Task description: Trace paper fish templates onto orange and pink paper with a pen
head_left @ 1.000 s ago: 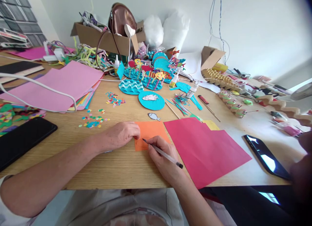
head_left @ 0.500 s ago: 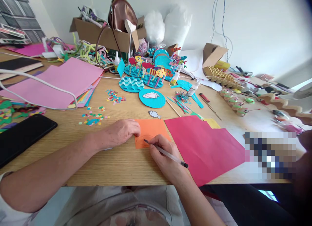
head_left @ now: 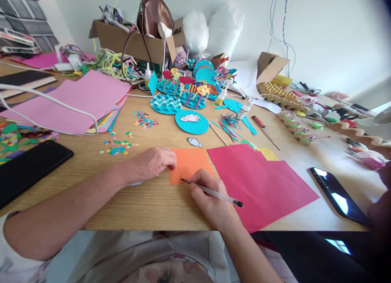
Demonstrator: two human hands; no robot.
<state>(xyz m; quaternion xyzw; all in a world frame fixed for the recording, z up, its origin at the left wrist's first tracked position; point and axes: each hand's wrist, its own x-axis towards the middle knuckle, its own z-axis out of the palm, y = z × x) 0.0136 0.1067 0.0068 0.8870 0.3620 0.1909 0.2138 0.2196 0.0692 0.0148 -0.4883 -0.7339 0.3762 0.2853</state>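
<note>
A small orange paper [head_left: 191, 161] lies on the wooden table [head_left: 146, 201] right in front of me. My left hand [head_left: 152, 163] rests curled on its left edge, fingers pressing the sheet down. My right hand [head_left: 209, 197] grips a clear pen [head_left: 214, 192] whose tip touches the orange paper near its lower edge, where a curved drawn line shows. A small paper fish cutout [head_left: 194, 142] lies just beyond the orange sheet.
A large red sheet [head_left: 259, 183] over a yellow one lies to the right, then a phone [head_left: 337, 195]. A black phone [head_left: 29, 169] sits left. Pink paper stack [head_left: 73, 104], confetti [head_left: 117, 146], teal craft discs [head_left: 192, 122], glue bottles and boxes fill the back.
The pen tip has travelled a little along the orange paper, leaving a curved line. The left hand has stayed put. My head view shifted slightly.
</note>
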